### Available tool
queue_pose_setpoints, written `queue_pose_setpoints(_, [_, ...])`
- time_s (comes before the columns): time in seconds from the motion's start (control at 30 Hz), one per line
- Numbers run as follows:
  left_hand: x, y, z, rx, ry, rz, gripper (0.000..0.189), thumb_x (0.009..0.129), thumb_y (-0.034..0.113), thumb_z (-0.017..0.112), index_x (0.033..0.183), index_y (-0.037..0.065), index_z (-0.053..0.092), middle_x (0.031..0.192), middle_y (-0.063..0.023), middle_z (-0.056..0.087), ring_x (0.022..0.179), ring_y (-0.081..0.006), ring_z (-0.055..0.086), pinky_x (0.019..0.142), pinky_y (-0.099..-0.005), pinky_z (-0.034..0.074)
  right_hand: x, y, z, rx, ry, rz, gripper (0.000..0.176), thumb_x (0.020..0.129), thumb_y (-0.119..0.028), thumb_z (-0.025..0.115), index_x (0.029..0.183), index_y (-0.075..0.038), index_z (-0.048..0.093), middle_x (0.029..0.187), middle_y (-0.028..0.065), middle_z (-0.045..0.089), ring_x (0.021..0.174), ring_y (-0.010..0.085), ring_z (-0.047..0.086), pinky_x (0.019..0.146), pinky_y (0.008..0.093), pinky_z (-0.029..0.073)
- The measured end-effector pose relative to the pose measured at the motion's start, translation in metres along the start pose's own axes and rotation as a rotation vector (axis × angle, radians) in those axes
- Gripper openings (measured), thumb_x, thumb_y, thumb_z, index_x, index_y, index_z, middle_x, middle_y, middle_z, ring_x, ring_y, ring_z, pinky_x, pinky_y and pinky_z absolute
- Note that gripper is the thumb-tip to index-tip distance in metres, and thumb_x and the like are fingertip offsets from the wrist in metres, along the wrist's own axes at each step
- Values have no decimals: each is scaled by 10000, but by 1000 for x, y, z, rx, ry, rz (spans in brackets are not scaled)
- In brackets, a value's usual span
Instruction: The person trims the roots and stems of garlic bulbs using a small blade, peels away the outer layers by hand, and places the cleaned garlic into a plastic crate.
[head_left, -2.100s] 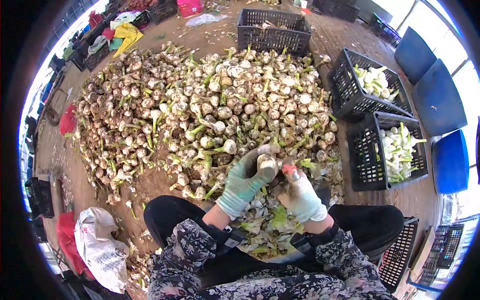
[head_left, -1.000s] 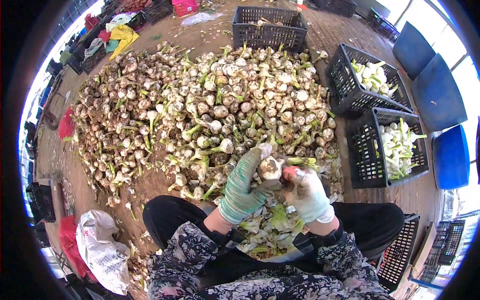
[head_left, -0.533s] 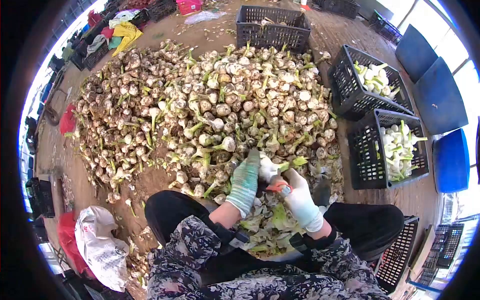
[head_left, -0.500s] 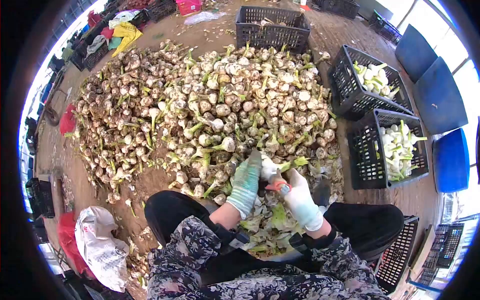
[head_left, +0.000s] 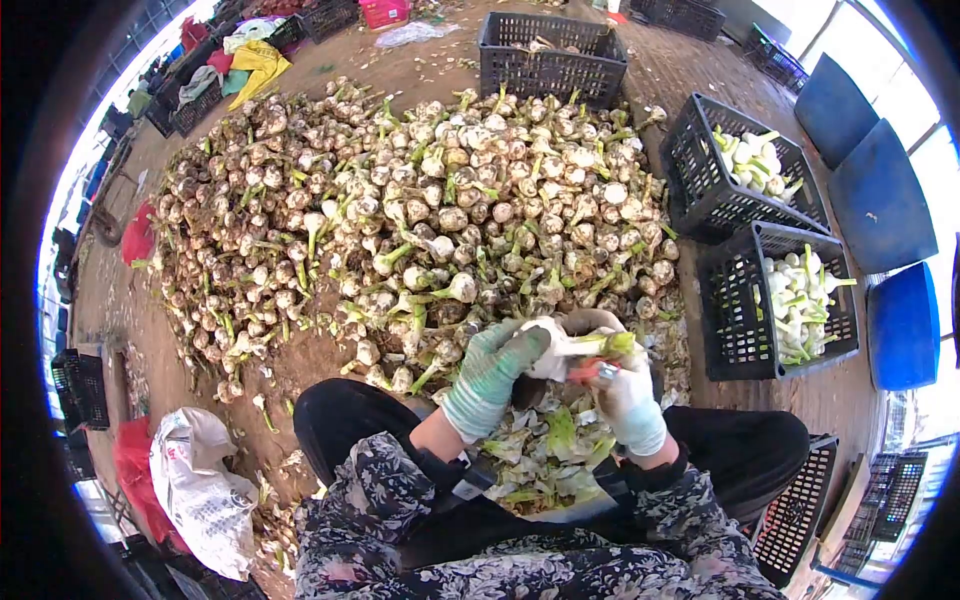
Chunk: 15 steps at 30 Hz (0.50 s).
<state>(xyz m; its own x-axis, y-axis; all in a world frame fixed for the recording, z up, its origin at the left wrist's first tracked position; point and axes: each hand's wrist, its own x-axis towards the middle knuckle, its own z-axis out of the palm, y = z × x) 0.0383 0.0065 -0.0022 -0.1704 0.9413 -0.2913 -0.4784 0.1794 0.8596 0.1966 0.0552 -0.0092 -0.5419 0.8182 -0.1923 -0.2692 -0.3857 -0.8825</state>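
My left hand [head_left: 497, 378], in a green-stained white glove, is closed around a white garlic bulb [head_left: 548, 362]. The bulb's trimmed green stem [head_left: 605, 346] points right, toward my other hand. My right hand [head_left: 628, 392], gloved in white, grips a small tool with a red-orange part [head_left: 588, 372]; its blade and exact kind cannot be made out. The fingers of this hand are up against the stem. Below both hands, peeled leaves and skins [head_left: 550, 450] lie between my knees. Just beyond them spreads a big heap of unpeeled garlic [head_left: 430, 215].
Two black crates of cleaned garlic [head_left: 690, 160] [head_left: 735, 330] stand at the right, near blue bins [head_left: 903, 325]. Another black crate [head_left: 552, 65] sits behind the heap. A white sack [head_left: 200, 500] lies at the lower left.
My left hand has moved slightly right and turned, its fingers now curled over the bulb. The garlic is held lower, and my right hand has shifted a little right with the tool.
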Motion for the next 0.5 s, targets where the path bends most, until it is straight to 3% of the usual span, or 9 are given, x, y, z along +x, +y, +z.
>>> queue_pose_setpoints(0.07, [-4,8,-8,-90,-284,-226,412,805,406,585,936,15,594,716,-35,601,554,-95,542,468,-209,412,-7,-3,-3,98,21,1,371,721,-5,526,1086,45,483,1014,122,564,930,219,576,834,322,465])
queue_pose_setpoints(0.13, [-5,11,-9,-225,-342,-367,513,751,521,596,919,37,584,680,-47,586,472,-115,507,389,-216,358,-15,4,-14,371,66,88,386,724,-3,495,1108,39,481,1079,144,554,971,240,571,842,341,471])
queue_pose_setpoints(0.17, [-5,8,-3,-298,-278,-329,519,752,531,592,933,44,577,696,-49,588,471,-117,506,392,-223,362,-14,18,-24,678,134,206,412,718,13,487,1128,46,464,1124,150,539,1004,252,557,865,339,466])
queue_pose_setpoints(0.27, [2,6,-4,-358,-325,-302,580,791,565,532,1028,37,567,747,-58,613,476,-124,541,375,-218,397,-17,15,-26,641,66,163,408,716,29,502,1123,30,478,1092,128,547,968,221,558,825,304,462])
queue_pose_setpoints(0.3, [11,4,-8,-303,-328,-339,638,779,615,504,1051,42,561,767,-50,624,538,-130,578,419,-230,446,-17,12,-27,623,35,134,407,714,37,510,1121,22,485,1075,118,551,950,205,559,804,286,460])
queue_pose_setpoints(0.33, [18,-4,-4,-80,-150,-191,666,778,628,491,1092,43,538,868,-62,621,650,-145,603,512,-257,500,-17,10,-27,605,5,103,407,713,45,517,1119,14,492,1059,107,555,932,190,559,784,269,458])
queue_pose_setpoints(0.4, [13,-6,-4,-333,-213,-249,641,776,556,565,1139,31,508,968,-64,594,816,-142,589,688,-264,504,-18,6,-28,562,-52,65,408,711,61,532,1114,-2,506,1027,85,563,895,158,560,743,234,453])
queue_pose_setpoints(0.43, [12,-14,-3,-333,-208,-254,641,776,556,565,1139,31,508,968,-64,594,816,-142,589,688,-264,504,-21,-2,-22,566,-49,70,408,711,61,532,1114,-2,506,1027,85,563,895,158,560,743,234,453])
queue_pose_setpoints(0.5, [12,-25,1,-171,-328,129,632,755,446,658,1187,23,474,1042,-58,563,947,-138,543,829,-260,451,-27,-29,1,183,-50,109,337,734,-5,550,1069,22,524,947,65,580,842,150,568,753,245,449])
